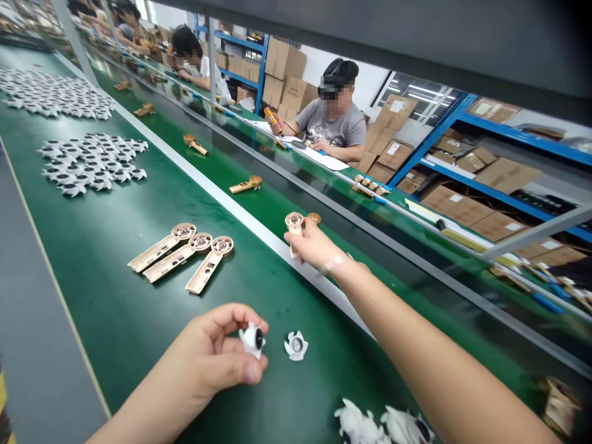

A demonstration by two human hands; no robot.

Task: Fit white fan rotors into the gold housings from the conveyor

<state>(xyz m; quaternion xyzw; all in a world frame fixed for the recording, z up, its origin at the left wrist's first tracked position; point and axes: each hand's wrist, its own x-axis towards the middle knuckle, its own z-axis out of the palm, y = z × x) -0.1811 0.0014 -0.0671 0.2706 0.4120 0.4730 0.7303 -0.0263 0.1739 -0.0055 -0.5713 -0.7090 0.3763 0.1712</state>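
Note:
Between the fingertips of my left hand is a small white fan impeller, its black hub turned to the right. Another white impeller lies flat on the green table just right of that hand. My right hand reaches out over the white strip and grips a gold handheld-fan housing with its round end up; the fingers hide part of its handle. Right behind it shows a second round gold part. Three gold fan housings lie side by side to the left, their round ends pointing away from me.
Many white impellers stand in groups at the far left; more lie at the bottom edge. Gold housings sit along the strip beyond the white divider. Across the line, a co-worker holds an orange screwdriver.

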